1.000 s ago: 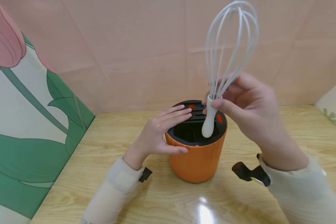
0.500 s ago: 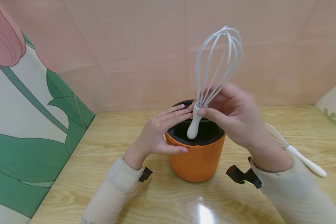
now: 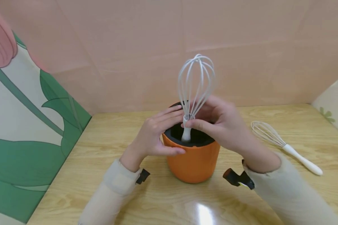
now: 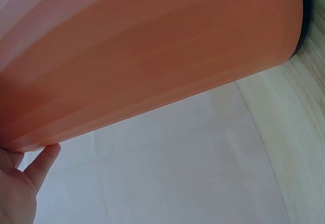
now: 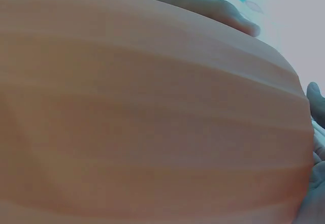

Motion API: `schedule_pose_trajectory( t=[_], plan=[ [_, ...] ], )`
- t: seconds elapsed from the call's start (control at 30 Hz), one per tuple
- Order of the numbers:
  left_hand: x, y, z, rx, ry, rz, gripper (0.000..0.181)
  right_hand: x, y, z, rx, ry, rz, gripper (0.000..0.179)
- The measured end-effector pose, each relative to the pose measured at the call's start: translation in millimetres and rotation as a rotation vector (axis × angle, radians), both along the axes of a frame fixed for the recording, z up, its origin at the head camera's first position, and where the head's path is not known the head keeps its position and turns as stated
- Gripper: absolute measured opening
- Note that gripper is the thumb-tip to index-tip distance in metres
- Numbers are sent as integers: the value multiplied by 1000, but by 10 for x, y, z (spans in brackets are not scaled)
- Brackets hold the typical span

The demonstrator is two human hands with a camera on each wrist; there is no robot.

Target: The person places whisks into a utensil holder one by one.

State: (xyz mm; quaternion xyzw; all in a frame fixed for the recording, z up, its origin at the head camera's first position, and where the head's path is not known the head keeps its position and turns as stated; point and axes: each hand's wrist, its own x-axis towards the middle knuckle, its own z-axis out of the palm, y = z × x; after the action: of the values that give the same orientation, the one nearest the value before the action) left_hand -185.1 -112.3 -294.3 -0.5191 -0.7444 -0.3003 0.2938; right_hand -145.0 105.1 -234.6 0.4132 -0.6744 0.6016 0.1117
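In the head view, a whisk (image 3: pixel 186 132) with pale wire loops stands nearly upright, loops up. My right hand (image 3: pixel 223 126) pinches it between thumb and fingers where the wires meet the white handle. The handle's lower end dips into the dark opening of an orange utensil holder (image 3: pixel 192 164) with a black top insert. My left hand (image 3: pixel 153 131) rests on the holder's left rim, fingers straight across the top and thumb along the front. Both wrist views are mostly filled by the holder's ribbed orange wall (image 4: pixel 167 46); the whisk's handle tip is hidden inside.
A second whisk (image 3: pixel 301 158) with a white handle lies on the light wood table (image 3: pixel 107 131) to the right, close to the right forearm. A pink backdrop (image 3: pixel 135 56) rises behind the table, and a flower-patterned panel (image 3: pixel 25 156) stands on the left.
My right hand has brought the whisk left and down, and its handle end has entered the holder's opening. The left hand has stayed on the rim. The second whisk has come into view.
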Motion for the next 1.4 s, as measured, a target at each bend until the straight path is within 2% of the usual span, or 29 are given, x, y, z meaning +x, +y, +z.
schedule_pose_trajectory(
  t=[0.2,0.37,0.57,0.73,0.9,1.1,1.4],
  plan=[
    [18,-3,11,5,19,19,83,23,-10,-12,130,-9,-12,28],
    [16,2,10,3,1,19,83,26,3,-20,202,-17,-7,31],
    [2,11,2,8,-2,16,86,9,2,-27,287,37,-23,32],
    [3,-9,-11,5,5,23,84,8,-9,-21,357,44,-25,32],
    [6,-16,-23,2,3,32,82,10,-8,-30,381,45,-2,33],
    [4,-13,-29,-1,11,36,81,8,-1,-34,395,87,-1,31],
    [13,-10,-23,5,-2,36,76,3,12,-24,441,111,-9,41]
  ],
)
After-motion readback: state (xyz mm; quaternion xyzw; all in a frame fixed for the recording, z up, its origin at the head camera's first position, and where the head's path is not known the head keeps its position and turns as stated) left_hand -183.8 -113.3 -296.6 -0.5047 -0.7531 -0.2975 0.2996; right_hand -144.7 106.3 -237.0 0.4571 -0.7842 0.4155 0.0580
